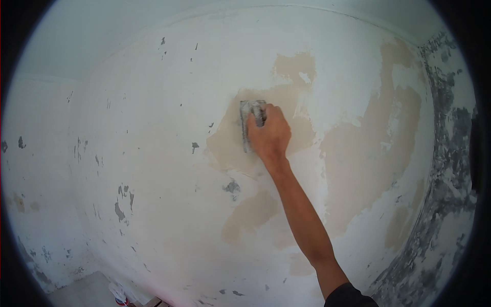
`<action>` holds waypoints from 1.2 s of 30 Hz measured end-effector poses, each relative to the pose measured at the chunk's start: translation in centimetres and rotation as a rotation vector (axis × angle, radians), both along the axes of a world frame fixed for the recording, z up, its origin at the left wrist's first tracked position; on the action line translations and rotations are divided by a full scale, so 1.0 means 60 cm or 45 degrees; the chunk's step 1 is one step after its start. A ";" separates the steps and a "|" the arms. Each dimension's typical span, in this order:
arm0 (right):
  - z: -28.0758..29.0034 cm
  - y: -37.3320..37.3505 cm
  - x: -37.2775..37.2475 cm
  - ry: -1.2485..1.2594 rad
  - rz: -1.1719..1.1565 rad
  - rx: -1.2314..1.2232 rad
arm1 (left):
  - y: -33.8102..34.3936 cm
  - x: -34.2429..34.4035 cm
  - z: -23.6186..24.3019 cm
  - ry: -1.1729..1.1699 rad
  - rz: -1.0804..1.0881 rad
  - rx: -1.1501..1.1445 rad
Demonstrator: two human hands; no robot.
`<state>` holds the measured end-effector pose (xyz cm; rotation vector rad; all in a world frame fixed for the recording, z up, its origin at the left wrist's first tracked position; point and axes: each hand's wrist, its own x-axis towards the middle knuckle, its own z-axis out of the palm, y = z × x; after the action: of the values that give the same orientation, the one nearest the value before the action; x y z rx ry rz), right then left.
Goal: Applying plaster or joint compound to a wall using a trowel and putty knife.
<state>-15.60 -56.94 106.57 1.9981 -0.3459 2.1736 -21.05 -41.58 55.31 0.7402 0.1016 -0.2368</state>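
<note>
My right hand is closed round the handle of a grey plastering trowel. The trowel's flat blade lies against the white wall, its long side close to upright. Around and beneath it spreads a beige patch of filler, which looks damp. My right arm reaches up from the lower right, bare below a dark sleeve. The hand covers part of the blade. My left hand is out of view.
More beige patches mark the wall on the right and below the trowel. Grey chipped spots dot the left half. A mottled grey-and-white side wall meets it at right. Small objects sit at the bottom left.
</note>
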 end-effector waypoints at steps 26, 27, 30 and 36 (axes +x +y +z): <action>-0.051 -0.026 -0.097 0.169 -0.089 -0.208 | 0.007 -0.020 -0.015 0.010 -0.113 0.054; -0.068 -0.019 -0.079 0.211 -0.047 -0.212 | 0.004 -0.019 -0.028 0.021 -0.107 0.024; -0.096 0.004 -0.048 0.382 0.123 -0.141 | 0.003 -0.023 -0.033 0.032 -0.086 -0.006; -0.022 -0.002 -0.141 -0.100 0.296 0.023 | 0.013 -0.005 -0.044 0.050 -0.028 -0.014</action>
<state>-24.07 -57.06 105.22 2.0585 -0.1492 2.3987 -21.34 -40.78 52.65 0.7259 0.1290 -0.2728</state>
